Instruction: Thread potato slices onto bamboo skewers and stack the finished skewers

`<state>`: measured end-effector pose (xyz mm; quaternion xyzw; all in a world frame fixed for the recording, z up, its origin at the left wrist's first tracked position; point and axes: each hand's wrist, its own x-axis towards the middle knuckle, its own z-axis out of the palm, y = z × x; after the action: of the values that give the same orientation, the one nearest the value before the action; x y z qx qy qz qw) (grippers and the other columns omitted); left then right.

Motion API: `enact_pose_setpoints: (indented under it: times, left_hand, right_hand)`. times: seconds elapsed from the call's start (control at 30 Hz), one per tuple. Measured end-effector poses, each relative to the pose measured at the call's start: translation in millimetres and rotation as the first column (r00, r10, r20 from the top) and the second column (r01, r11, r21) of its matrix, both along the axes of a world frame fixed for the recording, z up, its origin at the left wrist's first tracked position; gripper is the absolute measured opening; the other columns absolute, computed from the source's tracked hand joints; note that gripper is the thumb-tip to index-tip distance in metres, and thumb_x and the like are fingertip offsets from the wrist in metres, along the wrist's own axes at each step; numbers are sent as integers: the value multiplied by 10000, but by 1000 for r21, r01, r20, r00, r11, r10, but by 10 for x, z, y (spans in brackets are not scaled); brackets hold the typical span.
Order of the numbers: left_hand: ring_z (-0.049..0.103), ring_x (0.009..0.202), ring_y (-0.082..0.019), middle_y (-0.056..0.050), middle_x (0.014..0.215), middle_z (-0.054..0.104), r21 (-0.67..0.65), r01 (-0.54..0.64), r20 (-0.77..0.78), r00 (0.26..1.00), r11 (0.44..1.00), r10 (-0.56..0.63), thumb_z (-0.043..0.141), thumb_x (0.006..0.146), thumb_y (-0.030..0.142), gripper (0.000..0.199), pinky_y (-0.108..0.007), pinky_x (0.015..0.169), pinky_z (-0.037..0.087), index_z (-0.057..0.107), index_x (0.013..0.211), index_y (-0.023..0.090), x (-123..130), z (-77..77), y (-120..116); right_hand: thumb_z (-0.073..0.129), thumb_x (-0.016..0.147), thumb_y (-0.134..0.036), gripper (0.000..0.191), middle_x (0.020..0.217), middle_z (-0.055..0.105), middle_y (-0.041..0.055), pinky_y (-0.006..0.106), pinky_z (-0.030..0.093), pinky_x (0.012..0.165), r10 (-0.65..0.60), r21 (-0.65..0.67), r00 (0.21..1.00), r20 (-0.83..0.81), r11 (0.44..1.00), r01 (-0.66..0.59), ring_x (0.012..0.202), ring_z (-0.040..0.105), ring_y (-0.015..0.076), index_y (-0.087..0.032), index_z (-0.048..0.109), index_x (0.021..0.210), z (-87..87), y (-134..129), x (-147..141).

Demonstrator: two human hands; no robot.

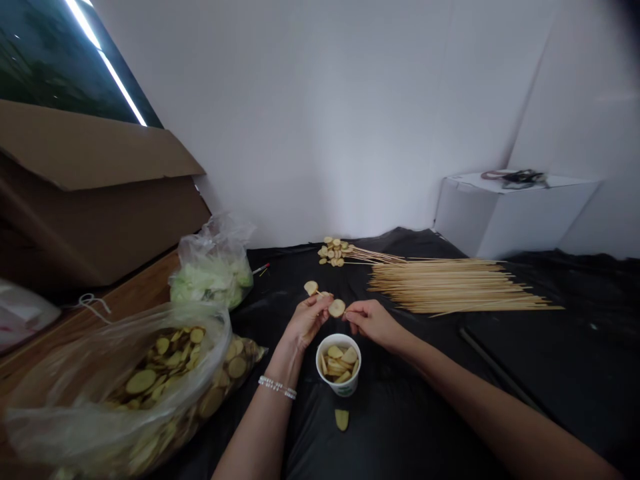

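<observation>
My left hand [310, 320] grips a thin bamboo skewer [317, 292] with pale potato slices [311, 287] on it. My right hand [373, 322] pinches a potato slice [337, 307] right next to that skewer, and the fingertips of both hands nearly meet. Below the hands stands a white paper cup [339, 365] holding more slices. One loose slice [341, 419] lies on the black plastic sheet [400, 413] nearer me. Farther off are a bunch of slice-laden skewers [333, 252] and a large pile of bare bamboo skewers [450, 287].
A clear plastic bag of potato slices [150, 380] lies to the left, with a bag of pale green vegetable pieces [213, 280] behind it. A cardboard box [90, 193] stands at the far left, a white box [515, 220] at the right, and a white wall [310, 120] behind.
</observation>
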<state>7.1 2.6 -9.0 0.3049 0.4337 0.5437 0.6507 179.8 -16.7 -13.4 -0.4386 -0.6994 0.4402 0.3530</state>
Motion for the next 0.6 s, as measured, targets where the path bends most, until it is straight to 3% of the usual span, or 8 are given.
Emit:
enact_pose_setpoints:
  times: [0.2, 0.6]
  left_hand:
    - [588, 550, -48, -51, 712, 674, -5, -8, 12, 1000, 1000, 8, 762, 639, 59, 132, -96, 474, 464, 704, 756, 74, -1, 25, -2]
    - [546, 505, -31, -31, 659, 643, 5, -40, 37, 999, 999, 40, 752, 647, 51, 112, -95, 445, 444, 690, 739, 66, -14, 30, 17]
  right_hand:
    - [496, 817, -227, 211, 563, 619, -6, 211, 358, 555, -87, 244, 989, 124, 968, 55, 531, 520, 113, -182, 673, 713, 77, -60, 6]
    - [495, 821, -208, 212, 578, 641, 0, 210, 357, 549, -106, 261, 982, 158, 963, 62, 534, 534, 120, -184, 694, 752, 92, -81, -12]
